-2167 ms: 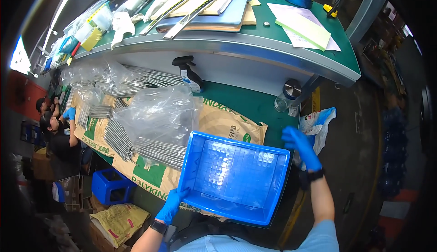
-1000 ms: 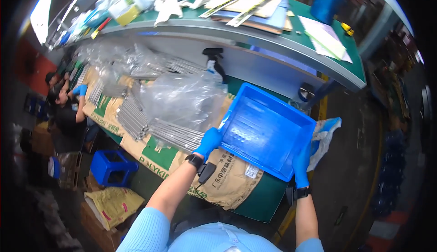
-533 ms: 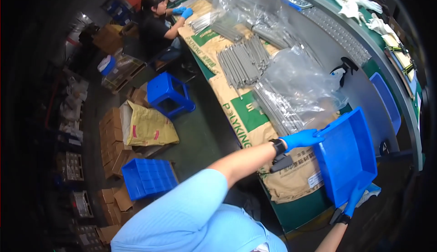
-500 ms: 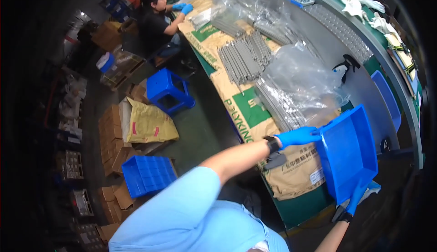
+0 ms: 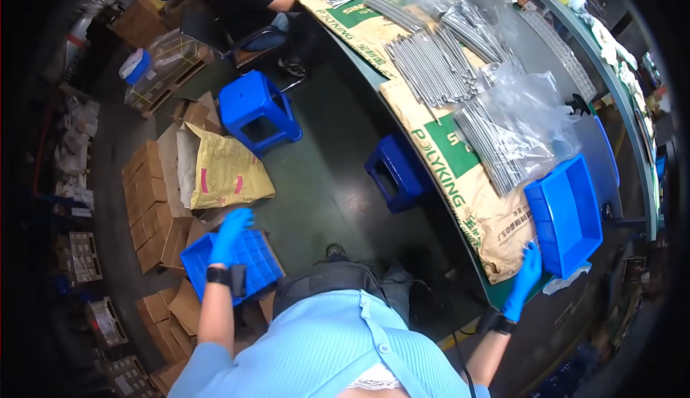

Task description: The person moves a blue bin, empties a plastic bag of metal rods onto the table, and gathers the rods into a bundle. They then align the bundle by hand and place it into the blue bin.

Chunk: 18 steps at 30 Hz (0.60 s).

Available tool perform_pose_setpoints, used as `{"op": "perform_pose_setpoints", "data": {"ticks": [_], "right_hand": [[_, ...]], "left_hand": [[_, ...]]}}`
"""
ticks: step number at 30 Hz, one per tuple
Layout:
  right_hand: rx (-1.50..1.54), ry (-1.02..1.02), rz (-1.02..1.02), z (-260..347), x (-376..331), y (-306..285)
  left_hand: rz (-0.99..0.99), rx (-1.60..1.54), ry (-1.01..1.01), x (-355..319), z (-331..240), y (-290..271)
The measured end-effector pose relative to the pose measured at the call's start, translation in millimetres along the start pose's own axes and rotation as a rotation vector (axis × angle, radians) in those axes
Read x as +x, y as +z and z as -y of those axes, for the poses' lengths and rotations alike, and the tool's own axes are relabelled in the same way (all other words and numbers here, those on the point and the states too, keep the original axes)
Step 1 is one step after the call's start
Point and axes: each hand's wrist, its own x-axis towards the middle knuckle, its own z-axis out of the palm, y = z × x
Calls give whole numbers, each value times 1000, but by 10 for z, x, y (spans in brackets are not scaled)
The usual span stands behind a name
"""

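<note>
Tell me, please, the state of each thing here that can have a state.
Left bin: partly hidden
Left hand: gloved, in front of that bin, grip unclear
Right bin: open-topped, inside visible
Right hand: gloved, beside that bin, contact unclear
Grey rods: lying in groups, some under clear plastic, which is crumpled
Yellow sack: lying, creased
Left stool: upright

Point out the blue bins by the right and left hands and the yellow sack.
Right blue bin (image 5: 571, 218), head view: middle of its inside.
Left blue bin (image 5: 259, 260), head view: its ribbed surface.
Yellow sack (image 5: 228, 169), head view: its printed face.
</note>
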Motion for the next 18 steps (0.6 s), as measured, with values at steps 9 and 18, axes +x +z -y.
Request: {"op": "perform_pose_setpoints", "data": {"ticks": [9, 18], "right_hand": [[-364, -374, 1010, -93, -819, 2782], [236, 401, 770, -2203, 256, 4247]], "left_hand": [[-281, -27, -99, -88, -359, -1570], [-101, 38, -44, 1358, -1276, -1425]]}}
